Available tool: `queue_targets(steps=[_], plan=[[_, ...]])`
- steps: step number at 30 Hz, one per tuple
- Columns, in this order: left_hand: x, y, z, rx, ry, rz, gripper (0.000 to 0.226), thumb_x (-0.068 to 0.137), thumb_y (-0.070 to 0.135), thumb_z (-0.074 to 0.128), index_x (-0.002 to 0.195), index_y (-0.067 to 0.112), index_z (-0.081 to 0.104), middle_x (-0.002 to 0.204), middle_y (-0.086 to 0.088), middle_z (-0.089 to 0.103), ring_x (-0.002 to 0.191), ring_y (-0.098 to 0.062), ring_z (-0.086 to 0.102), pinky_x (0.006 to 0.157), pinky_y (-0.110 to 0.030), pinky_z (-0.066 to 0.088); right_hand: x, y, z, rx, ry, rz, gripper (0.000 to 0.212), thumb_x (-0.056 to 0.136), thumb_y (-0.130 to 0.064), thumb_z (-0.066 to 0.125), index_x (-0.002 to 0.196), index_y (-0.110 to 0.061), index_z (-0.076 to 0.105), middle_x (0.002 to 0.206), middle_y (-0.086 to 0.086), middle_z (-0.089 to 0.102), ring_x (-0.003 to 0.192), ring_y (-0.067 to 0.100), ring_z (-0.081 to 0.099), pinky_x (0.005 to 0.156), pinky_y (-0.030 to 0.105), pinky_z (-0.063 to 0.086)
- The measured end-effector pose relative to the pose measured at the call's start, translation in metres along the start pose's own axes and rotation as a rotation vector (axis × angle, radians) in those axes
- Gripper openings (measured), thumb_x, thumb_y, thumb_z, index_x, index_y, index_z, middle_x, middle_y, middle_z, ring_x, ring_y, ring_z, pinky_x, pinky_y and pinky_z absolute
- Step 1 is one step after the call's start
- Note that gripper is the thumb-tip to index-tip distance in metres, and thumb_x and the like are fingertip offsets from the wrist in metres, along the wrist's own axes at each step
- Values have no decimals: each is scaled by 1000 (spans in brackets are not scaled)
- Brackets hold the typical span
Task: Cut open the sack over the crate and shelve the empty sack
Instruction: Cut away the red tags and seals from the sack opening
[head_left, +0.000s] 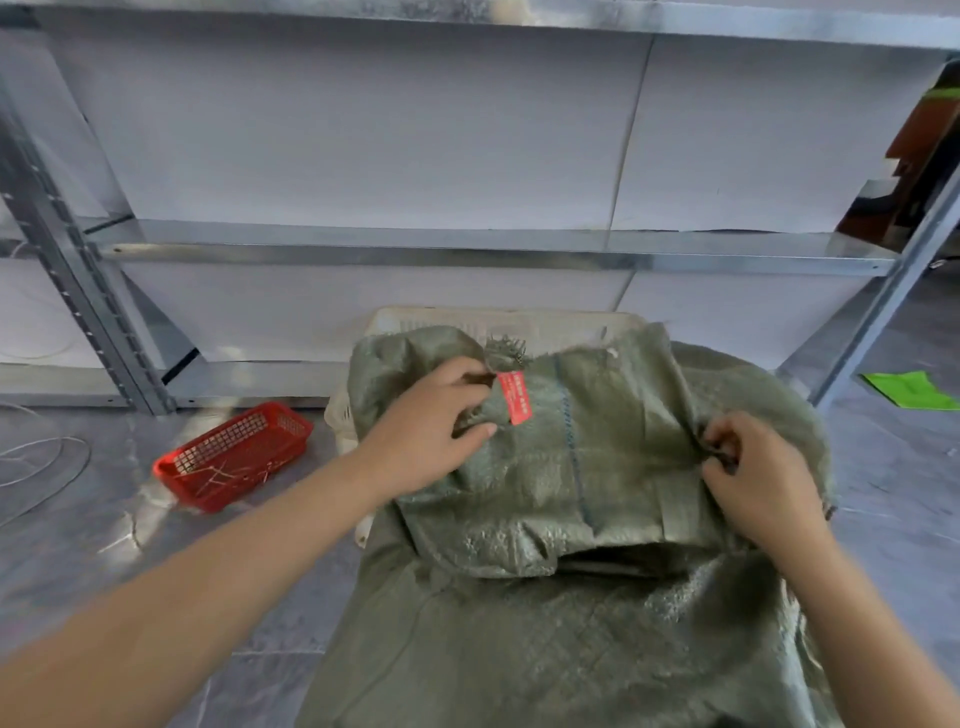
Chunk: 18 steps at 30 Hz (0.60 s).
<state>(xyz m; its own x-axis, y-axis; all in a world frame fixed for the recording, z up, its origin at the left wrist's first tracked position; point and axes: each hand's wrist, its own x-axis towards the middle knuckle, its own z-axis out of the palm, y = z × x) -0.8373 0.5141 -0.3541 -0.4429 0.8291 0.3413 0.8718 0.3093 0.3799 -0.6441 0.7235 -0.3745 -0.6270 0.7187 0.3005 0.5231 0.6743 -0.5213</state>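
Your left hand (423, 426) grips the sack (566, 493) by its red tag (515, 397) — your right hand (753, 473) pinches the fabric; the crate (395, 322) sits beyond both.

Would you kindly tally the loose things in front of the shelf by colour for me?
Green: 2, the sack and a bright sheet at the far right.
Red: 2, the basket and the tag on the sack.
Cream: 1, the crate under the sack.
Total: 5.
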Motion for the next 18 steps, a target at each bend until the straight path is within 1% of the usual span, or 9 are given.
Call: queue_targets(steps=[2,6,9,10,11,13,15,16,18], plan=[[-7,16,18,-2,-27,25,29,89,29,55,100,3,62,139,-2,39,113,-18,52,98,-33,43,-12,22,10,-50,-39,67,19,80,-2,57,87,-19,51,95,6,55,75,21,47,61,31,38],[-22,42,60,-40,-100,76,23,92,26,50,90,4,57,147,-4,27,118,-18,49,100,-25,37,-33,64,27,-127,-64,179,15,80,-5,57,94,-11,57,102,10,58,79,25,50,60,32,37],[-27,56,95,-118,-203,71,17,95,23,45,80,15,42,122,0,39,103,-13,48,88,-21,33,-34,78,30,-73,-45,152,16,81,-7,58,97,-8,59,97,9,57,88,31,56,63,30,37],[-26,60,103,-122,-245,25,15,96,25,42,84,16,41,112,0,43,98,-14,48,83,-21,31,-33,79,28,-28,-38,120,16,82,-9,60,98,-8,59,93,6,56,87,29,57,65,29,36],[-24,64,110,-147,-288,-35,17,97,27,38,98,11,46,111,-5,50,102,-18,51,84,-20,31,-34,80,23,38,-29,92,16,83,-12,62,98,-10,60,91,4,56,85,26,57,67,27,37],[-19,73,120,-175,-337,-95,41,98,28,35,135,11,39,137,-10,46,127,-23,43,95,-18,28,-44,84,6,227,53,84,13,85,-17,61,98,-14,61,86,0,60,79,16,58,66,19,41],[-16,81,128,-155,-323,-89,48,97,30,36,142,14,30,147,-7,36,135,-21,35,106,-23,24,-64,96,-13,388,215,123,4,88,-16,57,90,-20,59,78,-8,61,73,9,58,62,10,43],[-13,85,131,-141,-290,-98,49,96,31,38,141,14,32,147,-6,36,135,-19,35,109,-25,23,-77,110,-18,442,294,164,10,89,-15,56,85,-23,57,75,-10,59,71,9,58,63,12,45],[-14,90,138,-95,-251,-115,47,94,33,41,137,15,39,147,-5,37,136,-17,33,113,-26,21,-105,149,-11,474,385,297,21,90,-12,54,77,-28,52,70,-5,58,68,21,59,66,32,51]])
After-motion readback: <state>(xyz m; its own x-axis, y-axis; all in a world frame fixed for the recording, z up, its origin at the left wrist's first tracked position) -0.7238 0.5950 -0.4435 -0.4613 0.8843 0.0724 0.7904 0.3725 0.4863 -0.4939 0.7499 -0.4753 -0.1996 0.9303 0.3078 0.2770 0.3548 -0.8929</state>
